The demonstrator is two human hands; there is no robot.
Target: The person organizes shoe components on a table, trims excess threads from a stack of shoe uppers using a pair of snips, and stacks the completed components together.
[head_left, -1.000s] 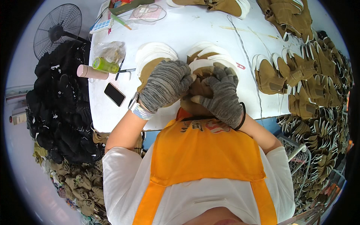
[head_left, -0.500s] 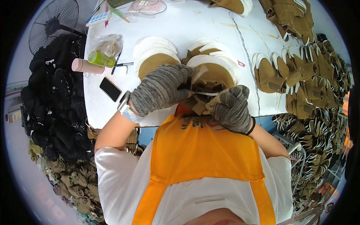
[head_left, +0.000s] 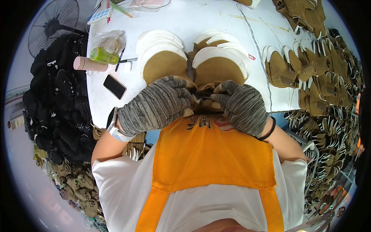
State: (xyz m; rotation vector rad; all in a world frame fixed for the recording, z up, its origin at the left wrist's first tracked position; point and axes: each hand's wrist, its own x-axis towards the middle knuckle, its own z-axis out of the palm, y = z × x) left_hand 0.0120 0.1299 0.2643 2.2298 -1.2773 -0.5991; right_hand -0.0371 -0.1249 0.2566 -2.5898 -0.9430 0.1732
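Note:
A brown shoe upper [head_left: 216,70] with a white toe band lies on top of the right-hand pile, its ankle part toward me. My left hand [head_left: 154,103], in a grey knitted glove, has its fingers closed on the left edge of that ankle part. Opposite it, my right hand [head_left: 243,108], gloved alike, pinches the other edge. A small white bit shows between the fingertips; I cannot make out what it is. Left of this pile lies a second stack of brown uppers [head_left: 164,65] with white toes, close to my left fingers.
On the white table [head_left: 147,17] at left are a phone [head_left: 114,86], a pink bottle [head_left: 89,64], a green bottle [head_left: 104,56] and a pen [head_left: 120,58]. A grey cord [head_left: 255,50] runs down the right. More uppers [head_left: 282,69] line the right edge; black ones [head_left: 58,112] are heaped left.
Both hands have drawn closer together at the upper's ankle part. My left hand has moved down off the toe area, and the open top with its white strip is now mostly covered.

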